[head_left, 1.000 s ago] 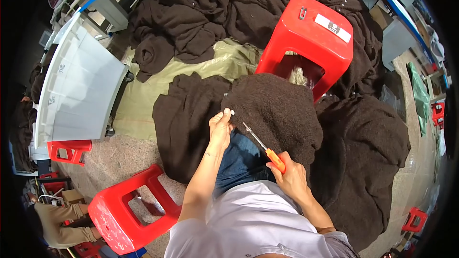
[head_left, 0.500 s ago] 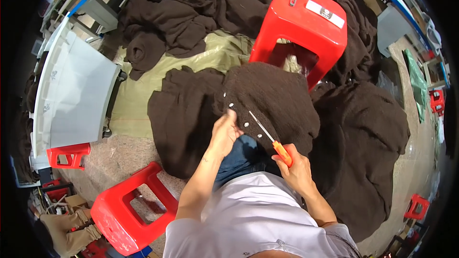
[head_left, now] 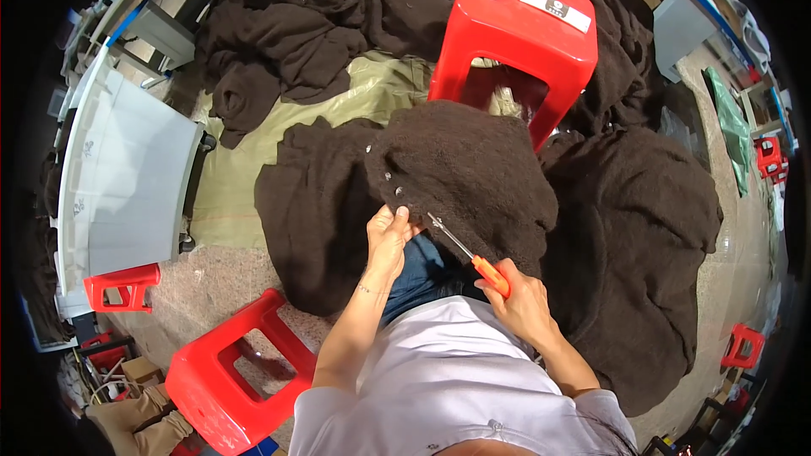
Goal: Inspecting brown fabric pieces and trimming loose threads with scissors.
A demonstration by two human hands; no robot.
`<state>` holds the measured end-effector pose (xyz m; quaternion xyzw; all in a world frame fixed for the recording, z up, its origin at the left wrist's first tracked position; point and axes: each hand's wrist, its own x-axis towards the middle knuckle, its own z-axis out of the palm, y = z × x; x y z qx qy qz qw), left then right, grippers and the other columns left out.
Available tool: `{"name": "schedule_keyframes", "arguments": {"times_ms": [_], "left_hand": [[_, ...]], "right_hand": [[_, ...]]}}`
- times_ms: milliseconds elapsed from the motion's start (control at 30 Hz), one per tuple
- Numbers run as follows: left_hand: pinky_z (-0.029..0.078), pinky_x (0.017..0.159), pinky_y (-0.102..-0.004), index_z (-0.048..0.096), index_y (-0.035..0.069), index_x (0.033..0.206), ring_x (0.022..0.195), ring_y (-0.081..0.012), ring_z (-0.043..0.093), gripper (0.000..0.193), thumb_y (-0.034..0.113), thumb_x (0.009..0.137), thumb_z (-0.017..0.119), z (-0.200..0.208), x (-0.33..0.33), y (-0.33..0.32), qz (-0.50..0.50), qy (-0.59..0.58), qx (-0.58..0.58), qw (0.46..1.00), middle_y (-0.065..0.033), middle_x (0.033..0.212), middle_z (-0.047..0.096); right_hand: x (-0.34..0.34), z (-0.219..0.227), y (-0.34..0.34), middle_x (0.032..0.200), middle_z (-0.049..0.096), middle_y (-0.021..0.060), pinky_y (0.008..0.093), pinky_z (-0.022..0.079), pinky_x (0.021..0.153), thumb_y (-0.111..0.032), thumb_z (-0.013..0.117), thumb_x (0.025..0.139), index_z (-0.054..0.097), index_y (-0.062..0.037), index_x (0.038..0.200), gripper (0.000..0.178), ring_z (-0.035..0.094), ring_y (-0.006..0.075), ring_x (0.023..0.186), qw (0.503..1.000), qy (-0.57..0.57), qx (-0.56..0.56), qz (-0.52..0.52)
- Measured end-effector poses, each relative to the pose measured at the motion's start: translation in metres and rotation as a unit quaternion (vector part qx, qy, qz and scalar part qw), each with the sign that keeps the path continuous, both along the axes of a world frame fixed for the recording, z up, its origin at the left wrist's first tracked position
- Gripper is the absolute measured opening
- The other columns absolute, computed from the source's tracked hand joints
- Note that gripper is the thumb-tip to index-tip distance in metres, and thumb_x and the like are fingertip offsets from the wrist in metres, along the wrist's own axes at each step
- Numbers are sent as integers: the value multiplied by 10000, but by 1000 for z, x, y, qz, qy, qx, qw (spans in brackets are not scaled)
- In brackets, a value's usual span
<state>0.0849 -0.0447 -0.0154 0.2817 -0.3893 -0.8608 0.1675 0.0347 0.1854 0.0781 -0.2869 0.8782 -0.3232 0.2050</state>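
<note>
A dark brown knit garment [head_left: 473, 160] lies over my lap, with several small pale shiny buttons [head_left: 399, 191] along its left edge. My left hand [head_left: 390, 241] pinches that edge just below the buttons, thumb and fingers pressed together. In my right hand [head_left: 519, 300] is an orange-handled tool [head_left: 492, 275] with a long thin metal shaft. Its tip touches or nearly touches the garment beside the lowest visible button, right of my left fingers. The exact shape of the tip is too small to make out.
More brown garments are heaped on both sides of my lap and in a pile [head_left: 287, 25] ahead, partly on yellowish sheeting [head_left: 236, 194]. A red stool [head_left: 532, 25] stands ahead, another red stool [head_left: 211, 397] lower left. A white bin [head_left: 127, 177] is at left.
My left hand has shifted a little down and left along the garment edge and now pinches it. The tool's tip has come down and left to the lowest button.
</note>
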Motion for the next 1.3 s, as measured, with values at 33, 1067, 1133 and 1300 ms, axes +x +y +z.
{"name": "schedule_keyframes", "arguments": {"times_ms": [33,1067,1133,1300], "left_hand": [[564,788,-347,591,4,1096,841,-178,663,207,185,1010,541,3,-1,2,14,2,11,1000,-115,1074,676],[391,468,-235,631,30,893,518,-106,519,554,579,930,563,-13,-14,-94,-172,-182,-2,968,-40,737,614],[353,412,-261,515,91,745,460,-125,484,426,447,893,695,-12,-42,-82,-97,-170,-59,979,-51,664,570],[396,395,-310,462,72,734,425,-177,500,332,249,919,673,82,-106,-122,118,-71,-151,979,-42,598,487]], "right_hand": [[-1,-1,1,638,614,180,414,490,552,-247,729,854,560,-48,912,267,645,393,623,1000,-2,3,-1],[-26,-13,24,718,591,115,293,477,617,-87,676,894,571,-8,1024,185,607,186,638,970,63,-152,-179],[-26,-9,16,712,584,133,297,478,613,-67,673,882,571,-7,1020,181,608,204,627,970,52,-158,-176],[-36,-6,15,790,619,41,264,486,723,-89,605,944,585,-2,1003,107,601,120,747,964,38,-164,-204]]}}
